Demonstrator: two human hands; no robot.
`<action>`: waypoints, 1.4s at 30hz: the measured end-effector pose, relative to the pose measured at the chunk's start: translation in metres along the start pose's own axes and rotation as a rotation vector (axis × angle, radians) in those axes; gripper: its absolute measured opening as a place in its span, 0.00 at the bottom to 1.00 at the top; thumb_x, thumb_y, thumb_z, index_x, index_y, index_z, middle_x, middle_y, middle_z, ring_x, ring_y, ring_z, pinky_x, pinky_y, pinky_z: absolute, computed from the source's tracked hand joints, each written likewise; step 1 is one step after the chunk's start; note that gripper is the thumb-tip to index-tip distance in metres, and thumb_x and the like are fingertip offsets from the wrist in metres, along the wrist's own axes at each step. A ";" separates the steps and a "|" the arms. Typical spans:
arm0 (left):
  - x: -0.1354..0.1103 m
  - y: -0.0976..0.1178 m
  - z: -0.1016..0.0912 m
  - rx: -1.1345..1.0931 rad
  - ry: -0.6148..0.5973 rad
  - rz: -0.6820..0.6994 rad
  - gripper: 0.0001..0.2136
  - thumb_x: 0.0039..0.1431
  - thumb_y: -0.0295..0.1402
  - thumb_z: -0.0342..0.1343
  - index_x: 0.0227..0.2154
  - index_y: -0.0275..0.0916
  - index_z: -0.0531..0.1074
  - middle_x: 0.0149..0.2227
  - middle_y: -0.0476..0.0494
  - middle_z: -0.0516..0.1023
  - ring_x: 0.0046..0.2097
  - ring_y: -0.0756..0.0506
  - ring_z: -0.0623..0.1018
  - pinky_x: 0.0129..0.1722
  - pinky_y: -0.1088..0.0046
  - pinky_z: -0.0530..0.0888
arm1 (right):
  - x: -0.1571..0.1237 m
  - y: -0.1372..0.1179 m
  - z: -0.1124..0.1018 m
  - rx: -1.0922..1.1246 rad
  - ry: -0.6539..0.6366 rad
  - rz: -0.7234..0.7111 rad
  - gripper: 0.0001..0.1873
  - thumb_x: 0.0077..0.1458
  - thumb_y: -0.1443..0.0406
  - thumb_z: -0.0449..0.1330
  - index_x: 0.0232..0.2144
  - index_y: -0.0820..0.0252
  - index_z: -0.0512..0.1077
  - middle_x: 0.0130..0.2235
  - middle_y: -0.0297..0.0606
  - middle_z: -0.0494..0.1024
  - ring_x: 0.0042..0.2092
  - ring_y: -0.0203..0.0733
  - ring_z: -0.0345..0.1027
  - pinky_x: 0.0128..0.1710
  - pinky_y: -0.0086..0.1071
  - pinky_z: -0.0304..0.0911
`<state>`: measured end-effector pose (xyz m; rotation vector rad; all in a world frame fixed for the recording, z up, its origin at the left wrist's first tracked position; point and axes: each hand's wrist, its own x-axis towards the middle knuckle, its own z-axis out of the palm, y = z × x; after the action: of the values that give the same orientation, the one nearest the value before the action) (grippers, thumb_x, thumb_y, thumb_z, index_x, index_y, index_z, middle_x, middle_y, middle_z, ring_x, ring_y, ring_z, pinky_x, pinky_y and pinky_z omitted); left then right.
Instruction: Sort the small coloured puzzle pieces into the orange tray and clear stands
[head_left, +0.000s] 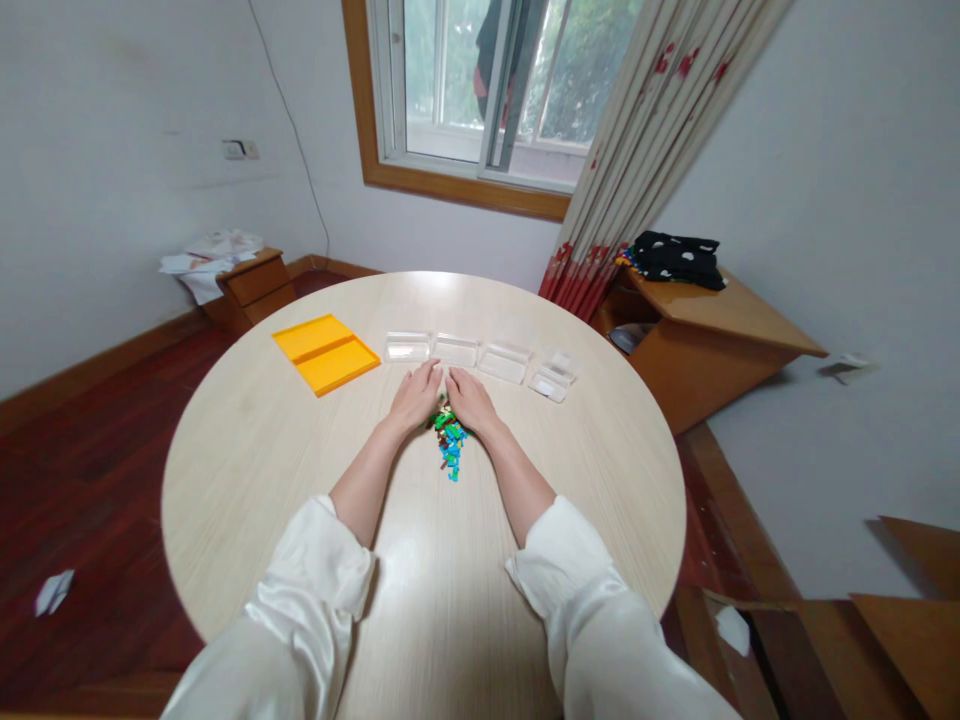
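Head view: both forearms [369, 477] reach forward over the round table [255, 490] from rolled white sleeves [319, 555], converging at the middle. The left hand [417, 397] and right hand [470, 400] lie backs up, angled toward each other around the far end of a pile of small coloured pieces [451, 440] (mostly blue and green, trailing toward the person). Their fingers are extended and lightly curved; with the palms hidden, I cannot tell whether any piece is gripped. Just beyond the fingertips, four clear containers [505, 362] stand in a row, the left fingers reaching visually between the first two. An orange-yellow two-part tray [341, 376] lies to their left. Behind the table hangs a patterned curtain [611, 160], beside a wooden cabinet [750, 325] bearing black cloth [675, 260].
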<state>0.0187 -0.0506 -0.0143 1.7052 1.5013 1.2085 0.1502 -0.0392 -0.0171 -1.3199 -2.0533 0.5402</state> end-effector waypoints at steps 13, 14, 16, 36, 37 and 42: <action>-0.002 0.008 -0.001 0.101 -0.046 -0.001 0.19 0.62 0.44 0.41 0.50 0.43 0.67 0.46 0.39 0.78 0.52 0.37 0.73 0.56 0.55 0.63 | -0.004 -0.011 -0.011 0.130 -0.034 -0.009 0.19 0.63 0.66 0.45 0.44 0.55 0.75 0.48 0.37 0.78 0.51 0.43 0.69 0.53 0.35 0.60; -0.003 0.009 -0.002 0.109 -0.053 0.000 0.19 0.62 0.44 0.41 0.50 0.43 0.67 0.46 0.39 0.78 0.51 0.37 0.74 0.54 0.55 0.65 | -0.004 -0.011 -0.011 0.130 -0.032 -0.004 0.19 0.63 0.65 0.46 0.43 0.56 0.76 0.48 0.38 0.78 0.50 0.43 0.70 0.52 0.35 0.60; -0.005 0.010 -0.003 0.122 -0.066 0.006 0.19 0.62 0.44 0.41 0.50 0.42 0.67 0.46 0.38 0.78 0.50 0.37 0.75 0.52 0.57 0.67 | -0.004 -0.011 -0.011 0.134 -0.034 0.015 0.19 0.63 0.64 0.46 0.42 0.57 0.77 0.46 0.38 0.79 0.49 0.43 0.70 0.51 0.34 0.61; -0.070 0.026 -0.013 0.249 -0.162 0.068 0.21 0.63 0.44 0.40 0.51 0.37 0.65 0.51 0.35 0.74 0.52 0.40 0.73 0.54 0.60 0.67 | -0.064 -0.041 -0.015 0.032 -0.073 0.053 0.22 0.65 0.65 0.41 0.42 0.62 0.75 0.43 0.42 0.79 0.45 0.39 0.70 0.46 0.30 0.60; -0.073 0.027 -0.012 0.273 -0.161 0.072 0.21 0.63 0.43 0.39 0.52 0.36 0.65 0.52 0.35 0.73 0.54 0.40 0.72 0.55 0.60 0.65 | -0.068 -0.043 -0.014 0.016 -0.069 0.032 0.22 0.65 0.66 0.40 0.45 0.62 0.73 0.46 0.43 0.78 0.48 0.39 0.69 0.49 0.30 0.59; -0.090 0.032 -0.011 0.344 -0.170 0.104 0.25 0.64 0.43 0.38 0.56 0.31 0.61 0.56 0.30 0.69 0.56 0.38 0.70 0.57 0.58 0.63 | -0.086 -0.053 -0.007 -0.155 -0.104 -0.074 0.23 0.62 0.67 0.43 0.57 0.69 0.62 0.59 0.50 0.65 0.61 0.43 0.55 0.61 0.39 0.47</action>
<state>0.0265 -0.1456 -0.0055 2.0751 1.6013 0.8626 0.1466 -0.1396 -0.0026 -1.3219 -2.2590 0.4323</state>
